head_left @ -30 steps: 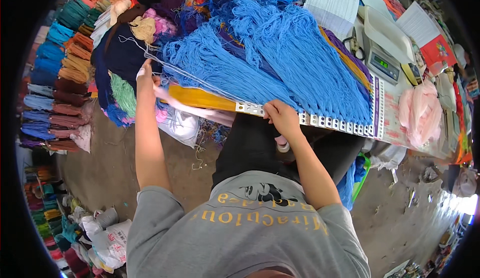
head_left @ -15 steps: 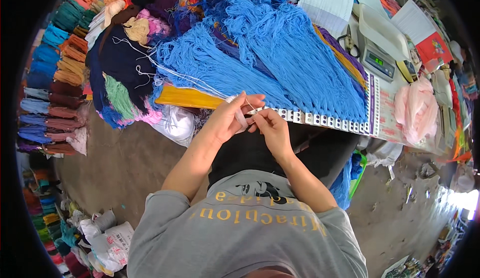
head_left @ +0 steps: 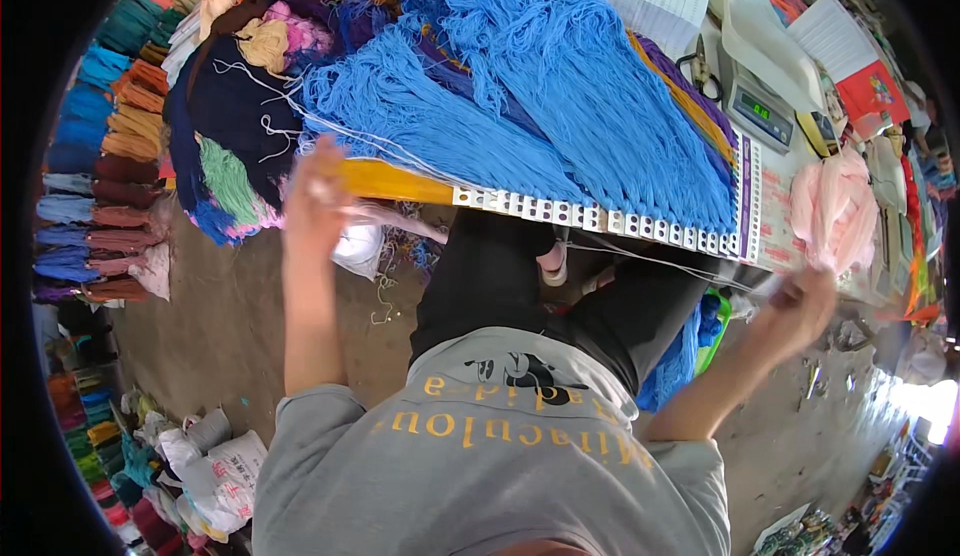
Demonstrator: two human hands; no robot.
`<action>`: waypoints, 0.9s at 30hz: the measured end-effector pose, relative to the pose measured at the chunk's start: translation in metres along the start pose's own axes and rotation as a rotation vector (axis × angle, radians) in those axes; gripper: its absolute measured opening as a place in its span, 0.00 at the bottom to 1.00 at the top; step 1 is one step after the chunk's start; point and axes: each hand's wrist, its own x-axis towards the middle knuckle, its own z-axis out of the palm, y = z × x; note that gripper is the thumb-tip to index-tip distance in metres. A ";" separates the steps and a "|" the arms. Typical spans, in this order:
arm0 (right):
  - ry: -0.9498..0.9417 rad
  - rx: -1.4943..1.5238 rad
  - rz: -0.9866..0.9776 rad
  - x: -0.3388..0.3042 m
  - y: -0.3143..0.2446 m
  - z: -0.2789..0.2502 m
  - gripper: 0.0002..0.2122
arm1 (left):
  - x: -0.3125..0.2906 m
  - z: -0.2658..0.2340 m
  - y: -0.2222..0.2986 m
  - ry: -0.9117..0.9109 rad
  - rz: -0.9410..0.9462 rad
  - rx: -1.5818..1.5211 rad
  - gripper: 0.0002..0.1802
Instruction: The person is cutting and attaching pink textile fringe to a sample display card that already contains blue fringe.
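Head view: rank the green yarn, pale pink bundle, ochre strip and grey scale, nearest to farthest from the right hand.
From the right hand:
1. Pale pink bundle: just above it in the picture; contact unclear, the hand is blurred.
2. Grey scale: farther up, slightly left.
3. Ochre strip: well to the left.
4. Green yarn: farther left still.

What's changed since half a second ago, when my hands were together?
The left hand swung left, beside the yellow band; the right hand moved far right, near the pale pink bundle. White thread now stretches below the punched white strip toward the right hand. Motion blur hides what either hand grips. The blue yarn and digital scale stayed put.
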 end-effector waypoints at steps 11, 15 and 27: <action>-1.128 -0.224 0.354 -0.149 0.051 0.177 0.09 | -0.016 0.070 -0.105 -0.311 -0.742 0.341 0.27; -1.113 -0.343 0.333 -0.150 0.053 0.185 0.11 | -0.001 0.076 -0.112 -0.334 -0.757 0.517 0.20; -1.177 -0.323 0.433 -0.145 0.059 0.192 0.12 | 0.022 0.086 -0.128 -0.415 -0.508 0.834 0.08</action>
